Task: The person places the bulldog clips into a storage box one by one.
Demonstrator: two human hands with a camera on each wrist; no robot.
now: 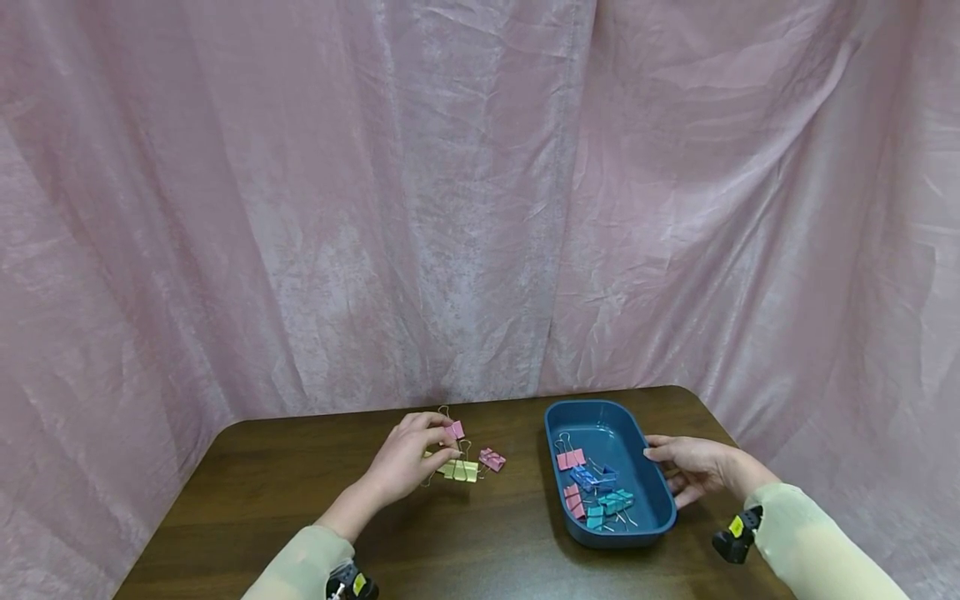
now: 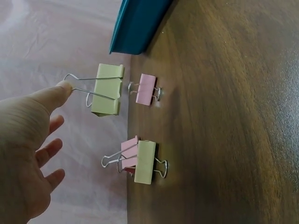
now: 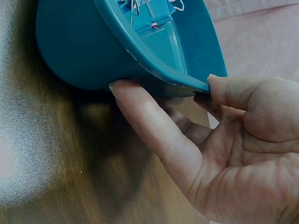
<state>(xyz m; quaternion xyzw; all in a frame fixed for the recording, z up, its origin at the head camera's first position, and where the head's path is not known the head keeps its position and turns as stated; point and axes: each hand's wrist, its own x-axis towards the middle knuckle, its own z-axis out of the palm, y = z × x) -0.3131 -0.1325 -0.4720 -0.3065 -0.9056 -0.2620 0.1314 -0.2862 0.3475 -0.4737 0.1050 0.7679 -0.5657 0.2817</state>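
Between thumb and finger, my left hand (image 1: 405, 458) pinches a wire handle of a yellow binder clip (image 2: 107, 91), which hangs above the table. Below it lie a pink binder clip (image 2: 146, 88) and another yellow binder clip (image 2: 145, 162), with a second pink clip (image 2: 129, 154) close against that one. My right hand (image 1: 693, 468) grips the right side of a blue tray (image 1: 618, 433), its thumb on the rim and its fingers under the outer wall. Inside the tray, toward its near left, are pink (image 1: 571, 458), blue (image 1: 592, 477) and teal binder clips (image 1: 615, 500).
The brown wooden table (image 1: 285, 492) has rounded far corners. A pink curtain (image 1: 450, 208) hangs just behind its far edge. The tray stands right of the loose clips, with bare wood between them.
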